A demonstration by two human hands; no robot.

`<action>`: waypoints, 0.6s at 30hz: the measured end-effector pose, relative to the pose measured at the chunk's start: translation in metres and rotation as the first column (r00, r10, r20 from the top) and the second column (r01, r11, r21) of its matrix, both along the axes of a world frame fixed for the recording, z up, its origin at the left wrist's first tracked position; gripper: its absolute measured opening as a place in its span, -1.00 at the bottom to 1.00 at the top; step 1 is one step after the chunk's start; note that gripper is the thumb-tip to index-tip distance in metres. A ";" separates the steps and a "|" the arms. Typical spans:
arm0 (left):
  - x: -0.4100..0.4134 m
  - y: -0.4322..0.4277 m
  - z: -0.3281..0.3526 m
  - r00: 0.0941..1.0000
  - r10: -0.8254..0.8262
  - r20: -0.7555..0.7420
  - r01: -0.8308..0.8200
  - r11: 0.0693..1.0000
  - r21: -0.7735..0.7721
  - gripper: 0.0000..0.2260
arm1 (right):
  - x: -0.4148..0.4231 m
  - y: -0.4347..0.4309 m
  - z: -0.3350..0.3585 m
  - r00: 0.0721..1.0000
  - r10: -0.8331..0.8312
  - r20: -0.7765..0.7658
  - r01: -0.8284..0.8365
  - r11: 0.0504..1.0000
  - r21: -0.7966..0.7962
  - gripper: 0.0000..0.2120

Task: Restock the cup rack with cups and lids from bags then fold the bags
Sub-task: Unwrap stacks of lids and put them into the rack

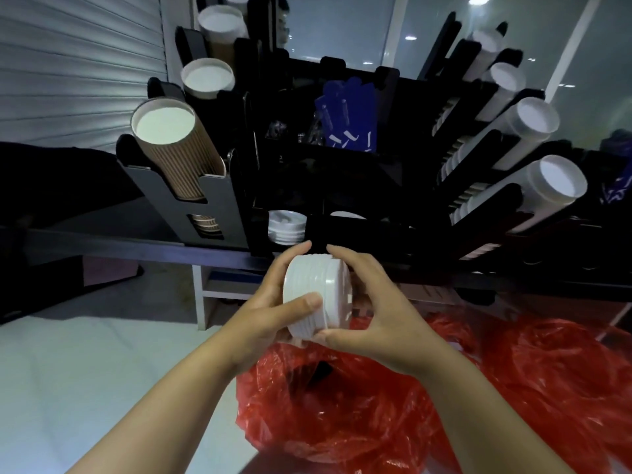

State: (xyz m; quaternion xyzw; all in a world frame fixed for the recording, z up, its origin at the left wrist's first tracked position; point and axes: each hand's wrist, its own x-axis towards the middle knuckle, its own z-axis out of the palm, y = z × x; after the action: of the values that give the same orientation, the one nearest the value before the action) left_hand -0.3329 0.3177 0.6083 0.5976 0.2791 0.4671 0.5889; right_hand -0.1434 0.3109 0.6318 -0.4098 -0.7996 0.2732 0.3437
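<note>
A stack of white lids lies on its side between both hands, just in front of the black cup rack. My left hand grips the stack's left end, thumb across its face. My right hand cups the right end, fingers curled round it. Below the hands lies an open red plastic bag. The rack's low front slot holds a short pile of white lids. Brown ribbed cups fill the left slots and white cups the right ones.
A second crumpled red bag lies to the right. Blue packets stand in the rack's middle compartment. The rack stands on a dark counter edge. A white surface spreads at lower left; a shutter is behind.
</note>
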 end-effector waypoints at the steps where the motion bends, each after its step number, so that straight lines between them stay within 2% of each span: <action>1: 0.000 0.000 0.000 1.000 0.015 -0.017 -0.015 1.000 0.010 -0.40 | 0.000 0.000 0.000 1.000 0.004 -0.002 -0.004 1.000 0.004 -0.17; 6: 0.000 0.003 0.000 0.997 0.052 -0.057 -0.051 0.999 0.011 -0.42 | 0.000 0.002 0.002 0.999 0.025 -0.036 -0.025 1.000 -0.019 -0.27; 14: 0.001 0.009 -0.005 0.992 0.111 -0.052 -0.111 0.994 0.021 -0.47 | 0.005 0.005 -0.001 0.998 -0.050 -0.042 0.051 0.999 0.001 -0.21; 18: 0.003 0.009 -0.007 0.992 0.112 -0.051 -0.111 0.994 0.023 -0.47 | 0.003 0.008 -0.005 0.998 -0.037 -0.048 0.035 0.998 -0.049 -0.19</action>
State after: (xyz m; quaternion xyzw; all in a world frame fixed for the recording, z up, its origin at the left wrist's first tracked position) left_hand -0.3304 0.3270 0.6008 0.5990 0.3226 0.4864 0.5483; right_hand -0.1405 0.3186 0.6270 -0.4254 -0.7767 0.2960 0.3580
